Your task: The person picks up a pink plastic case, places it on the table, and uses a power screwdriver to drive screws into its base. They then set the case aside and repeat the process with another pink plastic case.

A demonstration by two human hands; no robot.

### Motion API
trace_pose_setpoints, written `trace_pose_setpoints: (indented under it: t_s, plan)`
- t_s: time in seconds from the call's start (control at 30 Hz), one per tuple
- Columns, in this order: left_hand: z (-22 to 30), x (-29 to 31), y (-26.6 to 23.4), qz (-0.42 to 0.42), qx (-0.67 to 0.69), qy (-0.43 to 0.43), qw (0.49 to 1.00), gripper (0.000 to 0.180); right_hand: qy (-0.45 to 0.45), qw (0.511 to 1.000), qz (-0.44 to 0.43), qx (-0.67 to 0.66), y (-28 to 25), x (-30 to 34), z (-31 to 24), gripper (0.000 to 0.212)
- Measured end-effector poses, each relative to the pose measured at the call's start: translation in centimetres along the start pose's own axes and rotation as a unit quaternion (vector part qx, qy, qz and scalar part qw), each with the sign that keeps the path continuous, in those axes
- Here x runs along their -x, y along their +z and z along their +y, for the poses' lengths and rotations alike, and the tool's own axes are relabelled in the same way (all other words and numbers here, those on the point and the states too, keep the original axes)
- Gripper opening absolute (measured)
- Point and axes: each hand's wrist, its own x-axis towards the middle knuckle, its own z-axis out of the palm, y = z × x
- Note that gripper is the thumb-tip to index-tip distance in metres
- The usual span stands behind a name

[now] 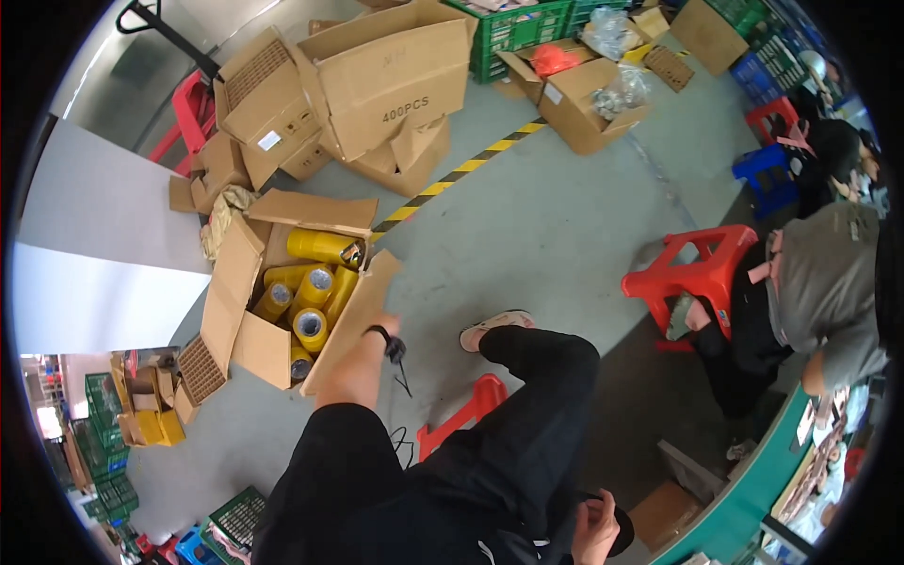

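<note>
My left hand (388, 325) reaches out beside the right flap of an open cardboard box (262, 348) on the floor. A black band with a dangling cord (403, 377) circles its wrist, and the fingers are too small and blurred to read. Inside the box lie several yellow tape rolls (310, 327), some upright showing pale cores. One yellow stack (320, 247) rests on its side at the far end. Low at the right, my right hand (593, 529) is closed with bent fingers near my body, against something dark that I cannot make out.
A red stool (461, 414) is by my legs. Large cartons (395, 89) stand beyond the box, near a yellow-black floor stripe (461, 171). On the right, a person (819, 273) sits by a red stool (692, 273) near a green-edged table (744, 499). A white panel (104, 245) flanks the left.
</note>
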Motion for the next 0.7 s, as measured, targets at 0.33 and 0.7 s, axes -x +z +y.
trace_pose_setpoints:
  t_s: [0.33, 0.7]
  plan:
    - [19.3, 18.9, 3.1, 0.028, 0.036, 0.435, 0.899, 0.054, 0.084, 0.963, 0.237, -0.098, -1.5, 12.3, 4.5, 0.04]
    - [30.4, 70.5, 11.7, -0.18, -0.059, 0.882, 0.432, 0.044, 0.311, 0.691, 0.624, -0.193, 5.0, 31.9, 8.7, 0.018]
